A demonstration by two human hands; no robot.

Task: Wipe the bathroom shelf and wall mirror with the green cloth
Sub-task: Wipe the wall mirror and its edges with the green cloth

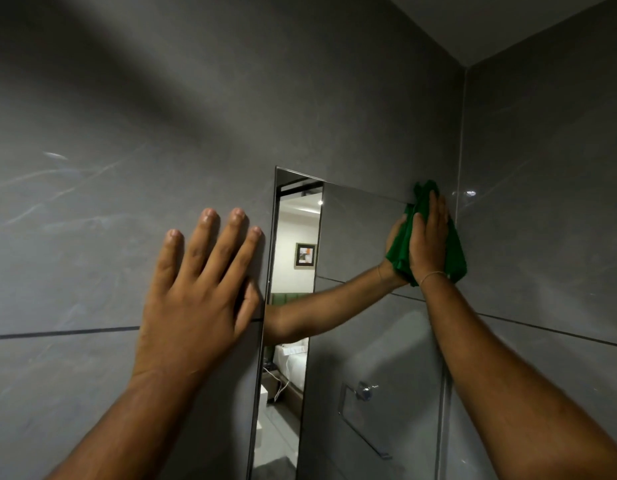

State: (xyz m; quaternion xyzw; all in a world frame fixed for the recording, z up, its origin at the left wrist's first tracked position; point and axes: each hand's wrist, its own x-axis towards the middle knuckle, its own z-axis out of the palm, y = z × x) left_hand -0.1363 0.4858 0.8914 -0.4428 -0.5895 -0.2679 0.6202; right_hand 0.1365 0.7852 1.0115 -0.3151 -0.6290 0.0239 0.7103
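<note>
- Tall frameless wall mirror on grey tile: its top right corner is under the cloth.
- Left hand, fingers spread flat, braces beside the mirror's left edge (could smudge glass if it slides).
- Right hand, fingers extended, presses the crumpled green cloth; loose folds may slip free.

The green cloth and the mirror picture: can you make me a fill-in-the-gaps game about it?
1. The right hand presses a soft cloth whose colour is ____.
2. That cloth sits at the tall wall mirror's top ____ corner.
3. The left hand lies flat on the grey ____ beside the mirror.
4. The left hand's fingers hold ____.

Missing words: green; right; wall; nothing
</note>
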